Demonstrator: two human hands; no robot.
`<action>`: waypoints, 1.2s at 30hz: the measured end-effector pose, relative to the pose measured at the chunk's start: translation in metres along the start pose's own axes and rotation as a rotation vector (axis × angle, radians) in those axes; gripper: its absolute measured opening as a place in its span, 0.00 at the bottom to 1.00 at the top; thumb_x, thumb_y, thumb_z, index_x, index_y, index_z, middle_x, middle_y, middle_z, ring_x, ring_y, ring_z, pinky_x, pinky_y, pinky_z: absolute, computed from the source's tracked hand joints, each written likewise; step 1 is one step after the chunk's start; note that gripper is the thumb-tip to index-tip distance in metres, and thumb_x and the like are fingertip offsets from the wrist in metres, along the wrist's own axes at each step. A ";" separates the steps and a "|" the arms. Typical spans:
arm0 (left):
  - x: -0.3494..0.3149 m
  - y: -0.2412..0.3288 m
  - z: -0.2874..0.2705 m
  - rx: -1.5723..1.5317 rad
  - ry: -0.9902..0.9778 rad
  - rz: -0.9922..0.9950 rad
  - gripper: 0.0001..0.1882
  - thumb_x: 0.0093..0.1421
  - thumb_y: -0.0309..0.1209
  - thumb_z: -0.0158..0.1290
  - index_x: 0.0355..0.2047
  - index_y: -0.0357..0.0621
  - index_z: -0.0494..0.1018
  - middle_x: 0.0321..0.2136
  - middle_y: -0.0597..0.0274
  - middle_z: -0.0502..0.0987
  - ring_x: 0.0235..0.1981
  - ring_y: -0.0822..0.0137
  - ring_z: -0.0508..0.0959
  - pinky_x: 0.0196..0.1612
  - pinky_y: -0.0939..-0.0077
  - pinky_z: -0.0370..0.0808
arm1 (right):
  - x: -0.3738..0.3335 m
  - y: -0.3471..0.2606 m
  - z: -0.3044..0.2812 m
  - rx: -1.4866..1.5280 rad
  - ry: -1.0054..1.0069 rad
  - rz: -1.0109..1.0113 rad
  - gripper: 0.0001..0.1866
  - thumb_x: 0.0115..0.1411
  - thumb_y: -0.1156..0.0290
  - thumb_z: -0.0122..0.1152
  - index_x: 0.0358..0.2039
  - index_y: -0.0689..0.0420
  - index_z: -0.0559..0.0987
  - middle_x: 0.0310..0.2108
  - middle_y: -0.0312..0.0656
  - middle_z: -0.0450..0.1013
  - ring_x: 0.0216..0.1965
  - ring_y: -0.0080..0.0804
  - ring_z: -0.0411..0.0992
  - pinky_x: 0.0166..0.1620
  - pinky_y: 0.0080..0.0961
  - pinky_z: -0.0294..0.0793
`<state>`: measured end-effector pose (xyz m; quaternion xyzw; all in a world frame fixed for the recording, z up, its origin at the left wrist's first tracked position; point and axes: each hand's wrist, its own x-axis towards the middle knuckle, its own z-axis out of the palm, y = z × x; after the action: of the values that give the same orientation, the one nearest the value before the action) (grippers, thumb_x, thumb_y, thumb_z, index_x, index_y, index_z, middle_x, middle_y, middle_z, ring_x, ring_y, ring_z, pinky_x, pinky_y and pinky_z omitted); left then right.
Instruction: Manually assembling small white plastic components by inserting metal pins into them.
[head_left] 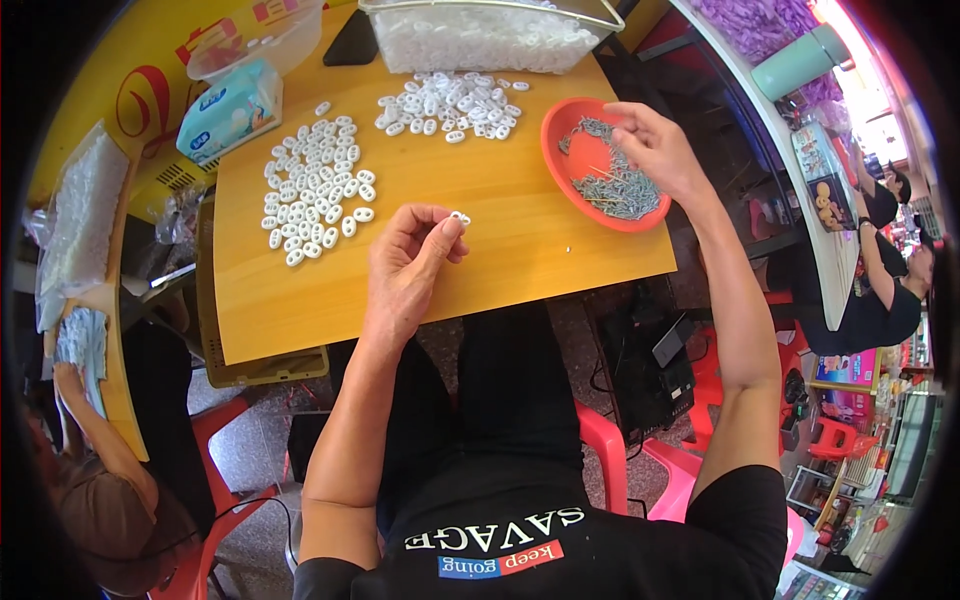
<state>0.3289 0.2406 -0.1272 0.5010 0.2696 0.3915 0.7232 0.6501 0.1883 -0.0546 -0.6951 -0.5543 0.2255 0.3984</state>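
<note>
Between the thumb and fingers of my left hand (412, 262), a small white oval plastic piece with two holes (460, 217) is pinched above the table. My right hand (655, 145) hovers at the rim of a round orange-red bowl (572, 198), its fingers bent over the bowl. In the bowl lie many small grey metal pins or screws (622, 192). Whether the right fingertips hold one of these is too small to see. White two-holed pieces are spread at the left (310, 190), and more are heaped at the back middle (455, 103).
A wire-rimmed clear bin (495, 42) full of white pieces stands at the back. To its left are a dark phone (352, 40), a tissue pack (232, 110) and a clear tub (290, 45). Another person's hand (68, 380) works at a side table on the left.
</note>
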 end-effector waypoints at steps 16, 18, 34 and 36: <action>0.000 0.001 -0.004 0.002 -0.006 0.013 0.10 0.64 0.32 0.54 0.37 0.36 0.72 0.28 0.66 0.76 0.30 0.77 0.75 0.34 0.81 0.73 | -0.053 -0.058 0.148 0.665 -0.154 0.084 0.09 0.64 0.70 0.58 0.39 0.63 0.77 0.30 0.37 0.75 0.25 0.18 0.69 0.32 0.15 0.70; -0.001 0.004 -0.004 0.026 -0.028 -0.007 0.10 0.65 0.33 0.54 0.38 0.37 0.72 0.29 0.65 0.75 0.30 0.76 0.74 0.36 0.81 0.71 | -0.053 -0.057 0.151 0.745 -0.141 0.114 0.11 0.63 0.68 0.61 0.37 0.64 0.77 0.29 0.35 0.75 0.25 0.16 0.69 0.30 0.13 0.70; -0.001 0.002 -0.004 0.029 -0.018 0.008 0.10 0.63 0.31 0.55 0.36 0.36 0.71 0.28 0.64 0.77 0.29 0.77 0.75 0.34 0.83 0.73 | -0.056 -0.062 0.153 0.636 -0.112 0.084 0.11 0.63 0.68 0.61 0.37 0.65 0.76 0.27 0.35 0.75 0.24 0.17 0.70 0.29 0.14 0.69; 0.000 0.000 -0.005 0.040 -0.014 0.012 0.10 0.63 0.31 0.55 0.36 0.35 0.71 0.28 0.64 0.77 0.29 0.78 0.75 0.33 0.83 0.73 | -0.056 -0.062 0.153 0.555 -0.106 0.043 0.11 0.63 0.68 0.61 0.36 0.65 0.77 0.26 0.35 0.74 0.24 0.17 0.69 0.28 0.13 0.69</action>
<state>0.3253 0.2430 -0.1293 0.5196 0.2693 0.3867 0.7127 0.4818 0.1861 -0.1011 -0.5583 -0.4764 0.4132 0.5390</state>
